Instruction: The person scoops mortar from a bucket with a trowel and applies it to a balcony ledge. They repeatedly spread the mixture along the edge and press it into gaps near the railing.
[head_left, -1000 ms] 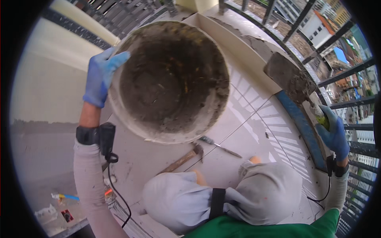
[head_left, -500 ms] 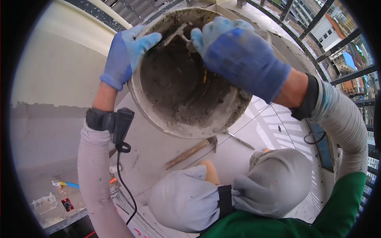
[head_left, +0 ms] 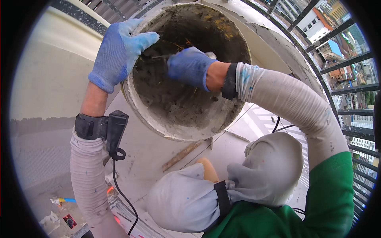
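Note:
A large round bucket (head_left: pixel 137 104), its wall caked with grey, stands tilted so that its mouth faces me. Inside it lies wet grey mortar (head_left: pixel 174 101). My left hand (head_left: pixel 119 49), in a blue glove, grips the bucket's left rim with the thumb over the edge. Down inside the bucket is my right hand (head_left: pixel 189 68), gloved too and smeared by motion. It is closed around a trowel, whose pale handle end (head_left: pixel 211 55) pokes out on the right of the fist. The blade (head_left: pixel 156 59) is a dark blur at the left, partly hidden.
A hammer-like tool with a wooden handle (head_left: pixel 182 155) lies on the tiled floor below the bucket. Black railings (head_left: pixel 345 65) curve along the right, with buildings beyond. At left is a half-coated wall (head_left: pixel 43 139); pipe ends and a red box (head_left: pixel 70 221) sit lower down.
My right hand has moved from the bucket's upper right rim down and left into its middle with the trowel. My left hand stays on the rim, shifted slightly left in view.

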Available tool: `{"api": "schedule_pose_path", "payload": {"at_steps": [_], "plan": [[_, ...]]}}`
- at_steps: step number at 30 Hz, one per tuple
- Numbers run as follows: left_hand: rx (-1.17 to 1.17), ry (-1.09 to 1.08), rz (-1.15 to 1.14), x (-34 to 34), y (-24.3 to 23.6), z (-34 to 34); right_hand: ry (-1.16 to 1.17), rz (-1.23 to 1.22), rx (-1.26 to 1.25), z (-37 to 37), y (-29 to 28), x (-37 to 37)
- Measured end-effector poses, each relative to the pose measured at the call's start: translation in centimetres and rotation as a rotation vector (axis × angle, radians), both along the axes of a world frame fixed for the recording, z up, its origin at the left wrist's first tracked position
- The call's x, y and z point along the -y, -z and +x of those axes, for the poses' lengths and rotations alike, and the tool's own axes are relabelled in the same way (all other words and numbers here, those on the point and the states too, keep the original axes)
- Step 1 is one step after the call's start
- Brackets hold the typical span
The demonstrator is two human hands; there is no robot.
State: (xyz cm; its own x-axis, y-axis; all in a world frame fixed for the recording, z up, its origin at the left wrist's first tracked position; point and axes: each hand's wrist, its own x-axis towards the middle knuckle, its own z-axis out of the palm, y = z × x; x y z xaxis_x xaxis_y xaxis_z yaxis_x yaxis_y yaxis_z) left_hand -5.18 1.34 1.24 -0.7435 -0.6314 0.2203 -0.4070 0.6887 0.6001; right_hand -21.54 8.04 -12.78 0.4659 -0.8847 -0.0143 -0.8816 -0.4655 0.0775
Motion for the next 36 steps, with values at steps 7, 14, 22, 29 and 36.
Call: {"api": "schedule_pose_path", "payload": {"at_steps": [7,14,22,29,36], "plan": [[-0.121,-0.09,0.126,-1.5,0.1,2.9,0.061,0.212,0.359,-0.2,0.9,-1.2],[-0.172,-0.131,0.072,-2.2,0.5,3.3,0.031,0.216,0.566,-0.4,4.1,-0.1],[-0.018,-0.178,-0.31,-3.6,3.7,7.9,-0.12,0.303,0.732,-1.1,3.0,-5.6],[-0.106,-0.325,0.077,-5.4,0.5,6.2,0.045,0.743,0.784,-4.6,-4.2,-9.0],[-0.181,-0.278,0.201,-3.0,-0.4,4.1,0.512,1.079,1.311,-13.9,-9.4,-14.0]]}}
